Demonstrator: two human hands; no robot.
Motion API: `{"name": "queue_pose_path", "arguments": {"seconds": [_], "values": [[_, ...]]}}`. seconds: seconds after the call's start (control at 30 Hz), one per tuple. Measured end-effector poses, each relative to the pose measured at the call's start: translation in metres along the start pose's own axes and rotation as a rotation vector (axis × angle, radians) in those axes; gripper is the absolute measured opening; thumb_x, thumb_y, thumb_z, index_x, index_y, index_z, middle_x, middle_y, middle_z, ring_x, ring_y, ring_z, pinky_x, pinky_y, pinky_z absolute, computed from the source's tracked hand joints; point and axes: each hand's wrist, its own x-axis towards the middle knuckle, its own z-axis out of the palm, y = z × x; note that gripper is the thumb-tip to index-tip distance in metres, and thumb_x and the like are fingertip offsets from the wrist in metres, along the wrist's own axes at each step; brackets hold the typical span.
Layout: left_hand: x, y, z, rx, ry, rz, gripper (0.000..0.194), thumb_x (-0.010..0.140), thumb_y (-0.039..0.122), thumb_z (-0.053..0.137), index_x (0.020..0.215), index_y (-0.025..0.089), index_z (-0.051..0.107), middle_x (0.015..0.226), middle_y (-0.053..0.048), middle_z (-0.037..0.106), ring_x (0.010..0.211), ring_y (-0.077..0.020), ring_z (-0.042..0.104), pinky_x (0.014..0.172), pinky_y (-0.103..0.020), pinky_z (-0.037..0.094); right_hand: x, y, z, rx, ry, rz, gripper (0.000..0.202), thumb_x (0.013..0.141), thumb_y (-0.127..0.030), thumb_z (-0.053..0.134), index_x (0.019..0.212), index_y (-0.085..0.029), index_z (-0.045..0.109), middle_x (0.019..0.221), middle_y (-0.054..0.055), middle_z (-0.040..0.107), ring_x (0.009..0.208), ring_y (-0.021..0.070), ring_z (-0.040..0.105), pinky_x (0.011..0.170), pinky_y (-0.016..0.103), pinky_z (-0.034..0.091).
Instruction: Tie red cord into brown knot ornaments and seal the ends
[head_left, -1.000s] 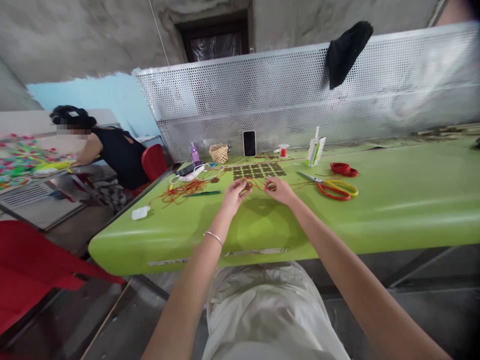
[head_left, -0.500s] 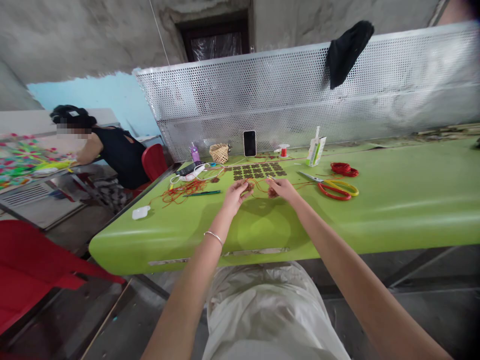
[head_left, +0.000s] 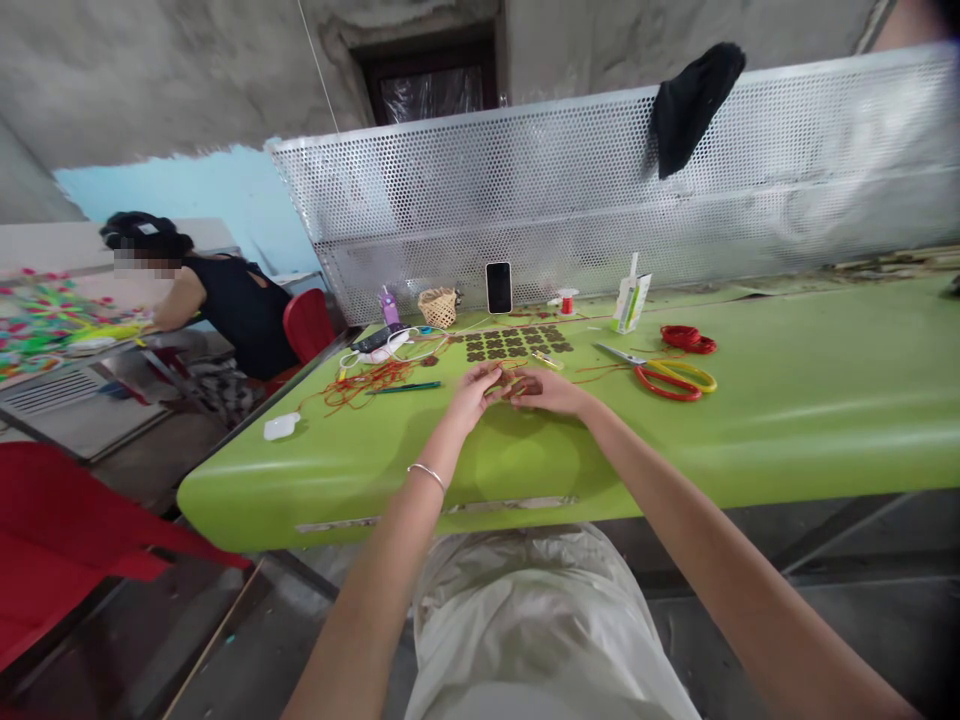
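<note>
My left hand [head_left: 474,394] is closed on a small brown piece [head_left: 504,380] with orange cord, above the green table [head_left: 360,460]. Close against it, my right hand [head_left: 541,391] has its fingers bent at the same piece and cord; what exactly they pinch is too small to tell. Just behind the hands lie rows of brown flower-shaped pieces [head_left: 514,343]. A small yellow-and-clear tool [head_left: 547,360] rests on the table behind my right hand. Orange cord runs out to the right of it.
Scissors [head_left: 667,378] and a red cord bundle [head_left: 688,339] lie to the right. Tangled orange cord [head_left: 371,380], a green pen [head_left: 405,387] and a white case [head_left: 281,426] are left. Behind stand a phone [head_left: 499,288] and basket [head_left: 438,307]. A person [head_left: 232,300] sits far left.
My right hand has moved left to meet my left hand. The small yellow-and-clear tool, earlier at my right fingertips, now lies on the table. My left hand has hardly moved.
</note>
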Motion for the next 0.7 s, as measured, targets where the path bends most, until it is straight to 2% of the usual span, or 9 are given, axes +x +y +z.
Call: {"name": "queue_pose_path", "arguments": {"seconds": [0.13, 0.27, 0.33, 0.43, 0.5, 0.6, 0.7], "values": [[0.001, 0.001, 0.0, -0.025, 0.012, 0.011, 0.009, 0.074, 0.004, 0.064, 0.076, 0.013, 0.065, 0.071, -0.001, 0.07, 0.066, -0.0109, 0.066, 0.07, -0.024, 0.056, 0.002, 0.006, -0.002, 0.041, 0.111, 0.031, 0.047, 0.061, -0.012, 0.075, 0.106, -0.016, 0.06, 0.066, -0.001, 0.066, 0.061, 0.0133, 0.063, 0.057, 0.025, 0.053], [0.003, 0.002, -0.001, -0.061, 0.041, 0.036, 0.01, 0.075, 0.004, 0.064, 0.077, 0.014, 0.064, 0.071, 0.0, 0.069, 0.065, -0.01, 0.066, 0.069, -0.022, 0.056, 0.008, 0.015, -0.012, 0.098, 0.361, 0.072, 0.037, 0.059, -0.007, 0.076, 0.092, -0.016, 0.062, 0.061, -0.003, 0.064, 0.053, 0.0106, 0.06, 0.052, 0.021, 0.051], [0.003, 0.002, -0.001, -0.074, 0.052, 0.043, 0.011, 0.075, 0.004, 0.063, 0.077, 0.014, 0.064, 0.071, 0.0, 0.069, 0.064, -0.0095, 0.066, 0.068, -0.022, 0.055, 0.009, 0.02, -0.02, 0.147, 0.511, 0.097, 0.026, 0.065, -0.008, 0.074, 0.087, -0.015, 0.061, 0.062, -0.003, 0.062, 0.052, 0.0093, 0.058, 0.05, 0.02, 0.05], [0.001, 0.004, 0.0, -0.075, 0.06, 0.042, 0.011, 0.074, 0.003, 0.063, 0.076, 0.014, 0.064, 0.069, 0.0, 0.068, 0.063, -0.0099, 0.066, 0.068, -0.023, 0.055, 0.01, 0.025, -0.033, 0.264, 0.729, 0.113, 0.011, 0.082, -0.018, 0.063, 0.09, -0.011, 0.06, 0.076, 0.0, 0.062, 0.063, 0.0103, 0.06, 0.056, 0.024, 0.052], [0.0, 0.004, 0.001, -0.065, 0.067, 0.041, 0.011, 0.073, 0.003, 0.064, 0.075, 0.014, 0.063, 0.068, 0.0, 0.068, 0.062, -0.0104, 0.066, 0.068, -0.024, 0.055, 0.008, 0.027, -0.042, 0.357, 0.867, 0.102, 0.017, 0.088, -0.024, 0.056, 0.099, -0.012, 0.058, 0.091, 0.003, 0.062, 0.074, 0.0129, 0.061, 0.064, 0.029, 0.053], [-0.001, 0.005, 0.001, -0.035, 0.079, 0.051, 0.012, 0.071, 0.004, 0.065, 0.075, 0.015, 0.062, 0.068, 0.001, 0.067, 0.063, -0.0109, 0.066, 0.069, -0.026, 0.055, 0.004, 0.029, -0.054, 0.478, 1.06, 0.07, 0.026, 0.089, -0.028, 0.054, 0.111, -0.014, 0.054, 0.106, 0.007, 0.058, 0.087, 0.017, 0.06, 0.072, 0.035, 0.053], [0.0, 0.004, 0.001, 0.026, 0.078, 0.077, 0.012, 0.07, 0.005, 0.064, 0.075, 0.015, 0.06, 0.069, 0.0, 0.067, 0.065, -0.0115, 0.065, 0.07, -0.027, 0.055, 0.0, 0.03, -0.063, 0.561, 1.217, 0.04, 0.029, 0.089, -0.03, 0.053, 0.114, -0.015, 0.053, 0.111, 0.008, 0.056, 0.092, 0.0187, 0.059, 0.076, 0.038, 0.052]]}}
